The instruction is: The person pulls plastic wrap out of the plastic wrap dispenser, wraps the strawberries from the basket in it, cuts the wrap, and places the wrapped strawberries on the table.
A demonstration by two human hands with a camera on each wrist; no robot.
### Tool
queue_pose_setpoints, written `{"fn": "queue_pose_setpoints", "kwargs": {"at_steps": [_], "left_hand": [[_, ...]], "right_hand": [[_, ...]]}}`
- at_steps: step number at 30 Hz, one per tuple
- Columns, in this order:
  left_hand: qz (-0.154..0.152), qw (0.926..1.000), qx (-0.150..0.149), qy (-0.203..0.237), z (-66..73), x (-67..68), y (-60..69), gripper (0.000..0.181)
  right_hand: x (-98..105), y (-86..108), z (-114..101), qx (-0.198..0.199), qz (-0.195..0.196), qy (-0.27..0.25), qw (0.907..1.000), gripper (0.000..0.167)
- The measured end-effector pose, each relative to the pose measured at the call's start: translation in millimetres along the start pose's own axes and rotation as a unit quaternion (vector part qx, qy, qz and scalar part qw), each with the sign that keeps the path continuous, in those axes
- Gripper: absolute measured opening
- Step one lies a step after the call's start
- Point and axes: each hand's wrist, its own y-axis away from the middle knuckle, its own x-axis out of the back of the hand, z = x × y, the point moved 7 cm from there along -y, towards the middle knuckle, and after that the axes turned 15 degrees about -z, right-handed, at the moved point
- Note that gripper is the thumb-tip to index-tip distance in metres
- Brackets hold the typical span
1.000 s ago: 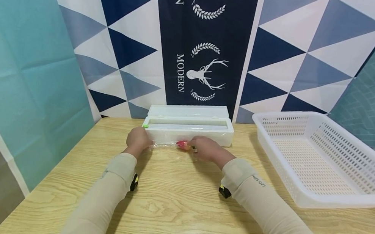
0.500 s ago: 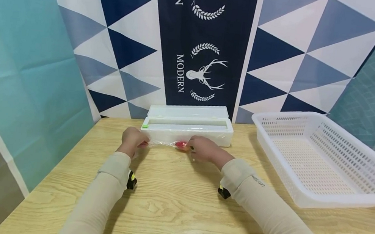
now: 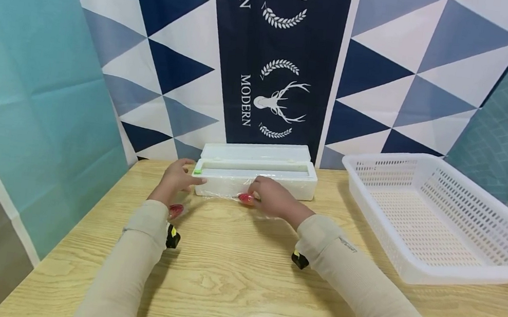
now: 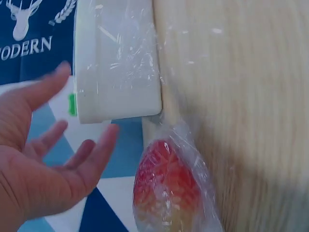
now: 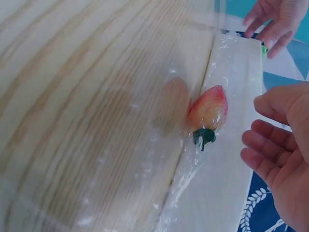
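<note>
A white cling film dispenser stands against the back wall with its lid raised. Clear plastic film hangs over its front onto the table. One strawberry, red and yellow with green leaves, lies against the film at the dispenser's front. Another strawberry, covered in film, is below my left hand, by the wrist. My left hand is spread at the dispenser's left end, holding nothing. My right hand is at the front, its fingers loosely bent beside the first strawberry; the right wrist view shows them apart from it.
A large white perforated basket stands on the right of the wooden table. Behind the dispenser hangs a patterned cloth. A green tab sits at the dispenser's left end.
My left hand has let go of the film, moved left and up, and spread its fingers. A strawberry now shows by its wrist. My right hand has shifted slightly up and left.
</note>
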Motion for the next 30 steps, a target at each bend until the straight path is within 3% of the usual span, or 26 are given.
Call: {"fn": "queue_pose_setpoints", "kwargs": {"at_steps": [4,8,12,18,23,30], "left_hand": [[-0.068,0.9967,-0.029,0.033,3.6,-7.1,-13.1,0.085],[-0.103,0.991,-0.039,0.076,1.0,-12.9,-26.5,0.081],[-0.125,0.9877,-0.039,0.086,-2.0,-16.4,-34.8,0.078],[-0.115,0.9833,-0.03,0.138,-11.6,-14.1,-38.1,0.079],[-0.095,0.9776,-0.021,0.186,-23.8,-11.2,-36.8,0.076],[-0.085,0.9795,-0.029,0.181,-34.5,-9.1,-28.5,0.071]], "right_hand": [[4,-7.1,-1,-0.001,0.025,-0.003,0.9997,0.013],[3,-11.3,-4,-0.005,0.035,-0.01,0.9993,0.013],[-1,-13.2,-9,0.002,0.035,-0.015,0.9993,0.018],[2,-26.0,-19,0.01,0.044,-0.01,0.999,0.025],[11,-55.2,-33,0.016,0.056,-0.011,0.9983,0.028],[11,-105.1,-61,-0.021,0.04,-0.02,0.9988,0.027]]}}
